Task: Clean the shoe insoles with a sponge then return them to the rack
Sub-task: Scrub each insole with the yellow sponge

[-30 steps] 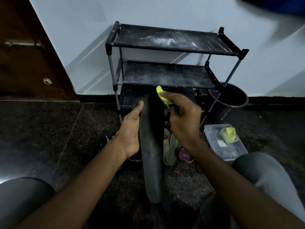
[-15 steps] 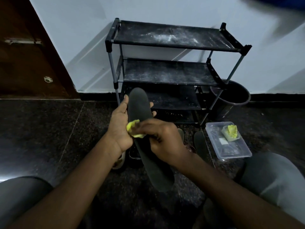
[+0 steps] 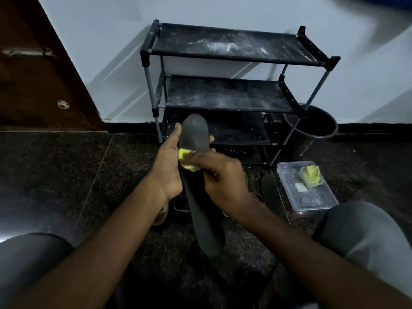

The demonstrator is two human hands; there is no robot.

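Note:
A long black insole [image 3: 201, 197] stands tilted in front of me, toe end up. My left hand [image 3: 168, 166] grips its upper part from behind, thumb on the left edge and fingertips showing on the right edge. My right hand [image 3: 219, 178] presses a yellow sponge [image 3: 187, 160] against the face of the insole, fingers curled over the sponge. The black three-shelf shoe rack [image 3: 234, 94] stands against the wall behind, its shelves dusty. Another dark insole [image 3: 268, 189] lies on the floor to the right.
A clear plastic box [image 3: 312, 197] with a yellow sponge piece [image 3: 311, 175] sits on the floor at the right. A black bucket [image 3: 312, 128] stands beside the rack. Shoes [image 3: 178, 206] lie on the floor under my hands. A brown door [image 3: 33, 74] is at the left. My knees frame the bottom.
The insole turned from edge-on to face toward me and tilted left. My right hand brought the sponge down from the insole's top edge onto its face.

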